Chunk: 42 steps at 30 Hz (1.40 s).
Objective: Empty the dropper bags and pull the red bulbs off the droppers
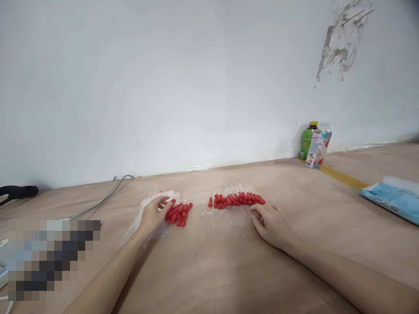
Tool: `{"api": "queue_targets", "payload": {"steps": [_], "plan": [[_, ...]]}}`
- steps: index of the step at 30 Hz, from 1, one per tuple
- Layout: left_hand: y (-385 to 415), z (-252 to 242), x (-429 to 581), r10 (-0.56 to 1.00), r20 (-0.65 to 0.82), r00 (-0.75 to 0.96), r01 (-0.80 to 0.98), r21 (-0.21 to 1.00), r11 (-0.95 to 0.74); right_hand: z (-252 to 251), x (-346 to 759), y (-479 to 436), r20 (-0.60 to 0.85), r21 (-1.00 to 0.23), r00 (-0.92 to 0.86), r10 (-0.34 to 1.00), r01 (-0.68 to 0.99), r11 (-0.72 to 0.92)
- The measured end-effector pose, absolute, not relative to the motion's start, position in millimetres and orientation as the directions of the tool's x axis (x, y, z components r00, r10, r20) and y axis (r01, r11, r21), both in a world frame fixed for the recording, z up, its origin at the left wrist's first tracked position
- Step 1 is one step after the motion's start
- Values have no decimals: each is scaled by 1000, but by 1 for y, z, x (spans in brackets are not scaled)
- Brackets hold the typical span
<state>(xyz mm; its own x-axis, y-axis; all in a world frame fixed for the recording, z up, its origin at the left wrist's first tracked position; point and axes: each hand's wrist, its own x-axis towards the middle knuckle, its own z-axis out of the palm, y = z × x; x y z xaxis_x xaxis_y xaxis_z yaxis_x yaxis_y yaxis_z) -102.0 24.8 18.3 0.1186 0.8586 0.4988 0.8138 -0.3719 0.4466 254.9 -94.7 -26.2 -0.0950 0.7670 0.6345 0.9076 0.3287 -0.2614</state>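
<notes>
My left hand (153,216) is at a small pile of red rubber bulbs (179,213), its thumb and fingers closed around one bulb at the pile's left edge. Beneath that hand lies a clear zip bag (132,227). To the right, a row of clear thin tubes (225,226) lies side by side on the table. Just behind them is a row of droppers with red bulbs (237,199), their clear stems pointing toward the wall. My right hand (270,223) pinches the end of a thin clear tube by the right end of these rows.
Brown paper covers the table (183,279), which meets a white wall. Two bottles (314,146) stand at the back right, near a blue packet (393,200). On the left are a grey cable (101,203), a black handle-like object (19,191) and a blurred-out patch.
</notes>
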Motion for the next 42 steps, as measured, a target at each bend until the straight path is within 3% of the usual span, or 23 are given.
{"api": "queue_targets", "payload": {"steps": [7,11,14,24,36,42], "plan": [[17,25,-93,808,575,129,837,373,-400,-22,248,-97,665,-226,-145,732,896,383],[5,33,-63,762,584,282,821,265,-506,-20,247,-99,654,-205,-194,731,885,418],[1,36,-31,770,495,403,804,211,-556,-18,246,-100,638,-198,-205,742,888,416],[16,30,43,790,384,478,773,243,-586,-17,247,-102,646,-172,-221,730,891,421],[25,16,58,858,371,355,814,330,-479,-20,250,-98,604,-279,-174,778,868,411],[26,12,63,902,353,247,807,441,-393,-22,251,-97,590,-312,-172,789,853,419]]}}
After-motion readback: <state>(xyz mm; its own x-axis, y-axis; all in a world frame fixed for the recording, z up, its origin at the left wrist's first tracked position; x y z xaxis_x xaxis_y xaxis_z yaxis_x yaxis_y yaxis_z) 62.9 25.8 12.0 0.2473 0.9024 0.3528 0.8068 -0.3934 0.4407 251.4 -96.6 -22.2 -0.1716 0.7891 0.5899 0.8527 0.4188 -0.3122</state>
